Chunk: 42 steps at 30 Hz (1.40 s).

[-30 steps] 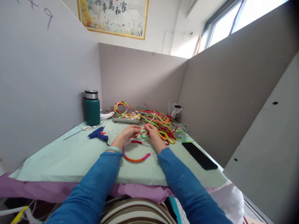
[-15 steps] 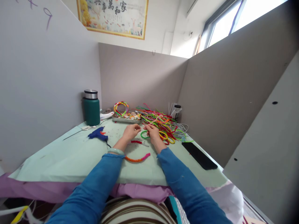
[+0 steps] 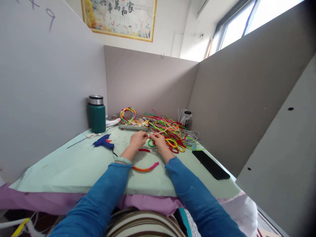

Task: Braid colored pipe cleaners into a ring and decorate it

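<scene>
My right hand (image 3: 159, 141) pinches a pale pink pipe cleaner (image 3: 163, 131), whose free length slants back toward the pile behind. Close against those fingertips, my left hand (image 3: 138, 139) is closed in a pinch at the strand's near end, which the fingers mostly hide. On the cloth below lies a short red fuzzy piece (image 3: 144, 150). Nearer me is a curved orange and pink wrapped strip (image 3: 145, 169), its left end behind my left wrist. A green ring (image 3: 150, 143) shows partly between the hands.
Scissors with yellow handles (image 3: 181, 148) and a heap of coloured pipe cleaners (image 3: 168, 123) lie right of centre. A metal tray (image 3: 134, 128) holds small pieces, with a colourful hoop (image 3: 128, 115) there. Left are a blue glue gun (image 3: 105, 141) and green bottle (image 3: 97, 115); right, a black slab (image 3: 211, 164).
My right hand has shifted slightly left, bringing its fingertips against those of my left hand. The pale strand moved with it, and the left fingers have drawn together.
</scene>
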Available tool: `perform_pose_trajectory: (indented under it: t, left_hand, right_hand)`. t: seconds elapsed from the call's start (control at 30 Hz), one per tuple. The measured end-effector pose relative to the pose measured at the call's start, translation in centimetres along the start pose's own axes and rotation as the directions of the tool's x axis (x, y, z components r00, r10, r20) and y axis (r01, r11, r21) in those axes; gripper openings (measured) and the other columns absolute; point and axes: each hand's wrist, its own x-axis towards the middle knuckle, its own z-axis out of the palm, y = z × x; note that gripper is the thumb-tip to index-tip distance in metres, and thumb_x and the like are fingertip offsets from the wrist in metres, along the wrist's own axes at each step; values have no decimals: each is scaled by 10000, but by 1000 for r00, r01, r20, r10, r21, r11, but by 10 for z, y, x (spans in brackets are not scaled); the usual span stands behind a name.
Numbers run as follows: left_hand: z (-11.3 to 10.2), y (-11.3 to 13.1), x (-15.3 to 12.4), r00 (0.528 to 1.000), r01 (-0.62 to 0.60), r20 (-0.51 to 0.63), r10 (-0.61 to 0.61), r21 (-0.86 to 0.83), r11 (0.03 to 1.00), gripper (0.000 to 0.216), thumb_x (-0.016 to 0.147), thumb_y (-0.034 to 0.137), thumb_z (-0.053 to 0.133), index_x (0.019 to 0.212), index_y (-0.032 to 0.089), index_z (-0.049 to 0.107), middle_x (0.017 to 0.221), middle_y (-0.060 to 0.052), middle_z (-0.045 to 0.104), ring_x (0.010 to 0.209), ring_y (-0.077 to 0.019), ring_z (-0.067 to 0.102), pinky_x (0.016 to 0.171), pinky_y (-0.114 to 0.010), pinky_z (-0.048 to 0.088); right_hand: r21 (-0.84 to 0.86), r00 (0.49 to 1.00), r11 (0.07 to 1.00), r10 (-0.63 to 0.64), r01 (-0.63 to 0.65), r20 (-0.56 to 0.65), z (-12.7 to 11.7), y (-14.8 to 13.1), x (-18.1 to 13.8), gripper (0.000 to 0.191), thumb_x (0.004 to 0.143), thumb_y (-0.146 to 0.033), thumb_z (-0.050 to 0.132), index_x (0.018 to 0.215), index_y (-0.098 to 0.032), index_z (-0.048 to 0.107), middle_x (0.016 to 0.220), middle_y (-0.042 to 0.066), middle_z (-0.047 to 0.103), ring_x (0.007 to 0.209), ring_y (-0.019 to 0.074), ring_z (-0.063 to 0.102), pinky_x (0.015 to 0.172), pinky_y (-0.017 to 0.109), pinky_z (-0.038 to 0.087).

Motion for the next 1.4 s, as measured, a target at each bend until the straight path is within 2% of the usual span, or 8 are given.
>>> perform_pose_trajectory:
  t: [0.2, 0.33, 0.6, 0.8, 0.97, 1.1, 1.27, 1.4]
  left_hand:
    - [1, -1, -1, 999, 1, -47, 0, 21, 1000, 210, 813, 287, 528, 815, 227, 729, 928, -73, 657, 783, -187, 581, 655, -271, 364]
    - [2, -1, 0, 1000, -5, -17, 5, 9, 1000, 217, 803, 276, 528, 796, 224, 738, 868, -83, 655, 775, -193, 582, 663, -276, 363]
    - [6, -10, 8, 988, 150, 58, -140, -253, 956, 117, 703, 235, 611, 687, 193, 718, 697, -56, 673, 680, -172, 573, 632, -264, 370]
    - [-3, -16, 11, 888, 457, 315, -335, -672, 583, 190, 602, 279, 732, 688, 126, 662, 573, -4, 577, 447, -70, 415, 480, -232, 328]
    - [-14, -14, 8, 829, 538, 560, 10, -801, 261, 297, 538, 270, 801, 729, 106, 643, 552, 37, 505, 451, -29, 358, 470, -201, 285]
    - [-19, -10, 3, 772, 579, 631, 74, -747, 328, 312, 556, 304, 789, 755, 104, 656, 540, 37, 503, 440, -39, 369, 467, -216, 294]
    - [-19, -5, 1, 815, 552, 558, -157, -664, 504, 342, 554, 322, 765, 792, 97, 668, 562, 29, 543, 426, -52, 386, 467, -235, 323]
    - [-19, -1, 0, 836, 522, 507, -210, -616, 590, 351, 551, 315, 762, 813, 96, 684, 524, 50, 492, 429, -58, 378, 460, -236, 322]
  right_hand:
    - [-94, 996, 995, 11, -20, -88, -3, 4, 5, 314, 643, -472, 643, 651, -166, 573, 593, 13, 623, 381, 73, 392, 386, 222, 280]
    - [-344, 989, 938, -83, 35, -126, -9, 9, 9, 347, 689, -497, 600, 588, -167, 565, 526, 3, 591, 407, 97, 444, 428, 226, 324]
    - [-435, 961, 860, -270, 266, 54, -10, -1, 4, 253, 761, -382, 540, 664, -167, 630, 597, 6, 604, 532, 116, 502, 521, 220, 367]
    - [-366, 933, 859, -311, 358, 183, -12, -12, 1, 245, 754, -394, 570, 672, -173, 635, 646, 13, 608, 517, 105, 472, 504, 221, 365]
    - [-178, 970, 958, -200, 223, 135, -14, -15, 4, 253, 718, -406, 613, 663, -160, 626, 570, -5, 561, 436, 74, 391, 428, 213, 300]
    - [-106, 978, 982, -141, 158, 153, -16, -15, 5, 261, 700, -407, 629, 648, -151, 621, 530, -13, 534, 416, 64, 361, 401, 208, 259]
    - [-191, 984, 965, -171, 178, 51, -19, -9, 10, 242, 678, -395, 638, 643, -156, 618, 553, -15, 552, 434, 71, 400, 422, 211, 306]
    - [-238, 982, 953, -177, 188, 66, -18, -7, 10, 255, 686, -400, 624, 632, -151, 622, 541, -8, 546, 436, 81, 406, 429, 222, 309]
